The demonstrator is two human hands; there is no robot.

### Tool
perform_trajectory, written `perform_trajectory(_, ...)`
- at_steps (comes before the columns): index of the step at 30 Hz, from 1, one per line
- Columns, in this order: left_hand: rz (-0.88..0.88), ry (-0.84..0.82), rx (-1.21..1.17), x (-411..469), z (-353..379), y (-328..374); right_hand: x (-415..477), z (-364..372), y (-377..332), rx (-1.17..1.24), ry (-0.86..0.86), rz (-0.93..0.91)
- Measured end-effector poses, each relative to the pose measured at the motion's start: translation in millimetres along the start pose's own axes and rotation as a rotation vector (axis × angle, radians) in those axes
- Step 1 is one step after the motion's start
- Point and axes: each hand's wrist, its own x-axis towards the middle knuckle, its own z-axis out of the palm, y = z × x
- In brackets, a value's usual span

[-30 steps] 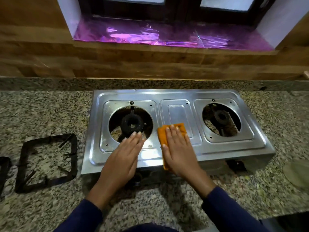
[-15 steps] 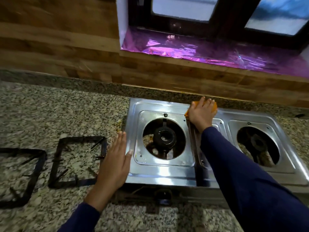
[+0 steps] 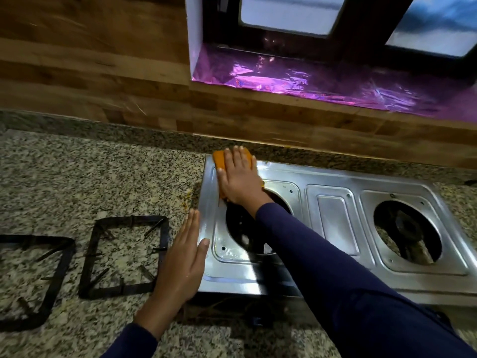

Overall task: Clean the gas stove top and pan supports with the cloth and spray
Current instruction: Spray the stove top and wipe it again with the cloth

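Observation:
A steel two-burner gas stove sits on the granite counter with both pan supports off. My right hand lies flat, fingers straight, pressing an orange cloth onto the stove's back left corner. My left hand rests flat and open against the stove's left edge. One black square pan support lies on the counter left of the stove, and a second pan support lies further left. My right sleeve hides most of the left burner. No spray bottle is in view.
A wooden backsplash runs behind the counter, with a window sill lined in shiny purple foil above the stove. Yellow crumbs lie on the granite counter beside the stove's left edge. The right burner is uncovered.
My right hand has slid the cloth leftward along the stove's back edge, from the middle to the back left corner. My left hand stays flat at the stove's left side.

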Motion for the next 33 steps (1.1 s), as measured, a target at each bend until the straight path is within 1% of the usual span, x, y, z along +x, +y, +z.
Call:
perform_trajectory(3,-0.035,0.016,-0.052,-1.6,-1.2,4.1,-8.7,8.3,-25.7,0.029,-0.005,-0.124)
perform_trajectory(6,-0.025,0.065,-0.127,-4.7,-3.4,8.7,-21.2,11.6,-31.6,0.064,-0.016,-0.176)
perform_trajectory(8,-0.037,0.092,-0.198,-6.1,-5.0,8.2,-41.7,11.7,-33.6,0.079,-0.011,-0.244)
perform_trajectory(11,-0.078,0.136,-0.380,-7.9,-7.5,5.9,-94.5,14.8,-40.4,0.107,-0.008,-0.380)
perform_trajectory(13,-0.092,0.149,-0.500,-8.7,-10.5,6.9,-135.2,17.8,-43.7,0.082,0.010,-0.470)
perform_trajectory(15,-0.093,0.130,-0.534,-8.2,-15.2,11.6,-171.5,19.0,-44.1,0.054,-0.029,-0.536)
perform_trajectory(17,-0.104,0.070,-0.523,-6.8,-19.3,15.8,-200.7,19.0,-40.0,0.021,-0.074,-0.583)
perform_trajectory(20,-0.139,-0.047,-0.517,-5.3,-21.1,19.5,-225.2,12.8,-20.3,0.047,-0.106,-0.550)
perform_trajectory(23,-0.154,-0.093,-0.507,-8.6,-20.1,19.9,-241.2,1.5,12.5,0.130,-0.065,-0.394)
perform_trajectory(25,-0.177,-0.120,-0.529,-7.5,-21.1,16.6,-252.3,-3.1,33.2,0.100,-0.021,-0.274)
perform_trajectory(27,-0.194,-0.151,-0.597,-4.0,-25.0,14.7,-260.2,-5.8,42.5,0.032,-0.021,-0.230)
perform_trajectory(28,-0.208,-0.165,-0.636,-1.9,-28.1,13.6,-260.5,-6.5,42.1,0.002,-0.038,-0.245)
perform_trajectory(30,-0.237,-0.186,-0.714,1.0,-35.2,13.5,-253.9,-4.5,31.3,-0.042,-0.068,-0.331)
perform_trajectory(32,-0.256,-0.195,-0.786,2.2,-43.0,13.2,-238.6,3.4,9.7,-0.037,-0.084,-0.437)
perform_trajectory(33,-0.271,-0.204,-0.818,2.7,-46.0,12.5,-226.6,8.4,-2.6,-0.014,-0.084,-0.457)
